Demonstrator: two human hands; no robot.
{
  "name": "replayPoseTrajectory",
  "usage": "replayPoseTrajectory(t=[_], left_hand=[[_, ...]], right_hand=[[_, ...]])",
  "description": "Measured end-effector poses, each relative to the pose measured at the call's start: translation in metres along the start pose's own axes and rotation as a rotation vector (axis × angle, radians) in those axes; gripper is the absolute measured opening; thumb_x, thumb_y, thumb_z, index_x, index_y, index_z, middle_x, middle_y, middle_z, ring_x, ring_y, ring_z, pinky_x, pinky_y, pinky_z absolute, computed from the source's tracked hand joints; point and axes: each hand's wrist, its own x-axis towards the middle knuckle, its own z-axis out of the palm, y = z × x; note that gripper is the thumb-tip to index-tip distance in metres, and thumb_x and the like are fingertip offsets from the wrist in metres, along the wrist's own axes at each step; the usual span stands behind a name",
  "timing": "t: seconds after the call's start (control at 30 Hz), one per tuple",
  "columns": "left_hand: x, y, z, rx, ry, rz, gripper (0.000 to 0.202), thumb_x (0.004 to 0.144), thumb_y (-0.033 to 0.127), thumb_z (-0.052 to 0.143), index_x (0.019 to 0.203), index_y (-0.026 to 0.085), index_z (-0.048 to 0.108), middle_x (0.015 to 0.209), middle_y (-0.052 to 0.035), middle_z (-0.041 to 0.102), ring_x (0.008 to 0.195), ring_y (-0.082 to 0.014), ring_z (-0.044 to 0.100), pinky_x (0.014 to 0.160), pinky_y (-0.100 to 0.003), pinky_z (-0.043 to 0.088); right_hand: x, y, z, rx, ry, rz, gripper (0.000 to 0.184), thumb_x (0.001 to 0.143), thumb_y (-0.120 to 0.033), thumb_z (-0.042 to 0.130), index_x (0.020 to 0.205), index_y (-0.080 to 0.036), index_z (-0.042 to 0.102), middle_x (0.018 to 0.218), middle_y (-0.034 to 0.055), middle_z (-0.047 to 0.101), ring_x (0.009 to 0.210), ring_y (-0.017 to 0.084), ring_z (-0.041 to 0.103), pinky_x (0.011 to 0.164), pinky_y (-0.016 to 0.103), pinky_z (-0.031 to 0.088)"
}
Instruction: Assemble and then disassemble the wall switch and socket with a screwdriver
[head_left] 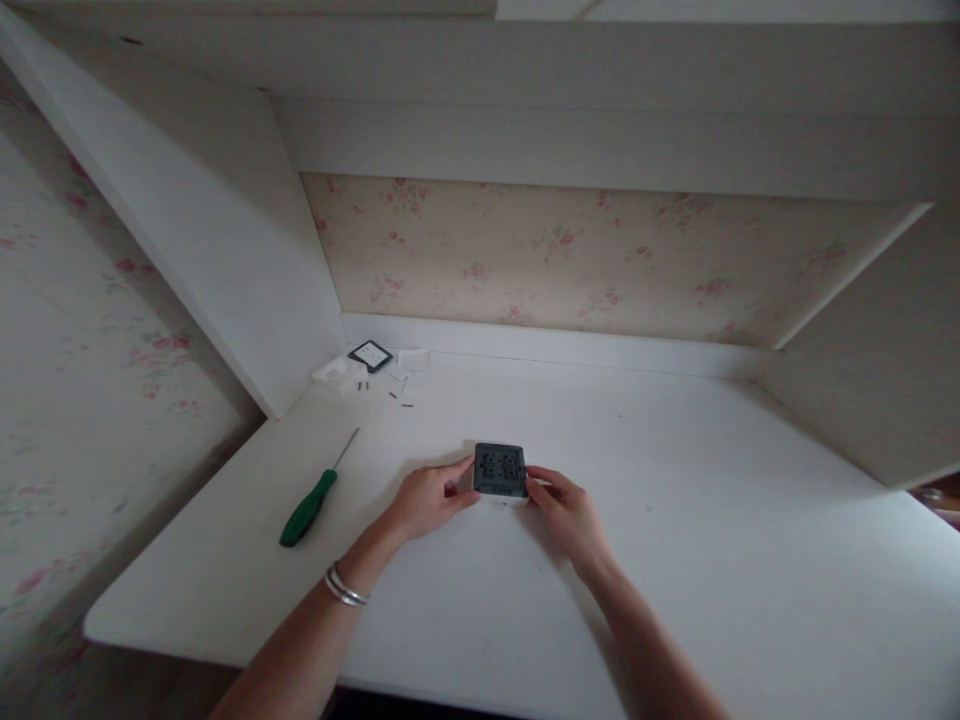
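A dark grey square switch module (500, 469) lies on the white desk (675, 520) near the middle. My left hand (428, 499) grips its left edge with curled fingers; silver bangles circle that wrist. My right hand (566, 511) pinches the module's right edge. Both hands rest low on the desk surface around it.
A green-handled screwdriver (310, 504) lies to the left of my hands. At the back left corner sit a dark square frame (370, 355), white plastic parts (337, 374) and several small screws (397, 395). White side panels and floral wallpaper enclose the desk.
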Motion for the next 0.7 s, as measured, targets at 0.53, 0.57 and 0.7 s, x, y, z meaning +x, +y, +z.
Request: replayPoseTrajectory(t=[0.53, 0.57, 0.7], left_hand=[[-0.056, -0.03, -0.077, 0.492, 0.43, -0.333, 0.032, 0.088, 0.043, 0.041, 0.101, 0.024, 0.063, 0.107, -0.0028, 0.065, 0.089, -0.0203, 0.062, 0.08, -0.028, 0.045], [-0.063, -0.039, -0.088, 0.552, 0.432, -0.397, 0.033, 0.087, 0.045, 0.042, 0.099, 0.023, 0.063, 0.107, -0.0043, 0.065, 0.092, -0.022, 0.062, 0.081, -0.029, 0.044], [-0.085, -0.069, -0.113, 0.548, 0.226, -0.555, 0.045, 0.08, 0.058, 0.045, 0.094, 0.019, 0.061, 0.099, -0.0087, 0.066, 0.085, -0.0257, 0.063, 0.071, -0.032, 0.045]], right_hand=[[-0.006, -0.012, -0.011, -0.043, 0.242, -0.032, 0.035, 0.079, -0.05, 0.056, 0.092, -0.019, 0.066, 0.074, 0.0035, 0.064, 0.06, 0.017, 0.053, 0.054, 0.027, 0.039], [-0.007, -0.014, -0.012, -0.041, 0.25, -0.042, 0.035, 0.079, -0.05, 0.056, 0.092, -0.019, 0.066, 0.075, 0.0035, 0.064, 0.061, 0.016, 0.053, 0.054, 0.027, 0.039], [-0.01, -0.017, -0.01, -0.035, 0.229, -0.057, 0.034, 0.08, -0.05, 0.056, 0.091, -0.019, 0.065, 0.073, 0.0033, 0.063, 0.061, 0.016, 0.051, 0.054, 0.027, 0.038]])
